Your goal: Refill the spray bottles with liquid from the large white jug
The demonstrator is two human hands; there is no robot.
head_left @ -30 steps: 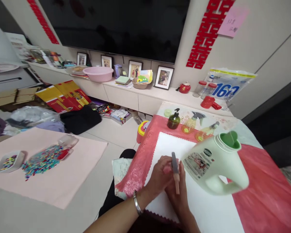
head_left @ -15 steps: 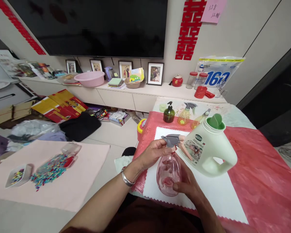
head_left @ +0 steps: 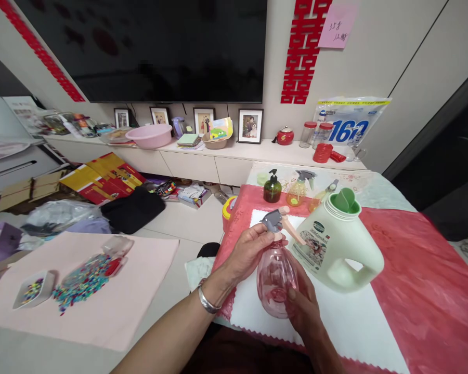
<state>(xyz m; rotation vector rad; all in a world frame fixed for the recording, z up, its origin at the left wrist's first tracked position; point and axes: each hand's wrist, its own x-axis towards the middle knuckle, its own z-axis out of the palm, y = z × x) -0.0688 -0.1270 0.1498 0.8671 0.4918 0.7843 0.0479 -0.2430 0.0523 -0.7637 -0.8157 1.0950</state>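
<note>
A clear pink spray bottle (head_left: 275, 283) is held between my two hands above the white mat (head_left: 347, 327). My left hand (head_left: 253, 246) pinches the collar of its grey and peach spray head (head_left: 273, 221), which sits at the bottle's neck. Whether the head is screwed tight cannot be seen. Around the right side of the bottle's body wraps my right hand (head_left: 304, 298), thumb across the front. Just right of it stands a large pale green detergent jug (head_left: 347, 254) with a green cup (head_left: 343, 199) in its mouth.
Behind the jug stand a dark green pump bottle (head_left: 272, 188), a yellow spray bottle (head_left: 296, 192) and another partly hidden spray bottle (head_left: 317, 200). A red cloth (head_left: 432, 270) covers the table. To the left, colourful beads (head_left: 81, 285) lie on a pink sheet (head_left: 140, 280).
The spray head has turned on the bottle, its peach trigger swinging toward the right front. My right thumb has shifted to the right on the bottle. The view has tilted slightly upward.
</note>
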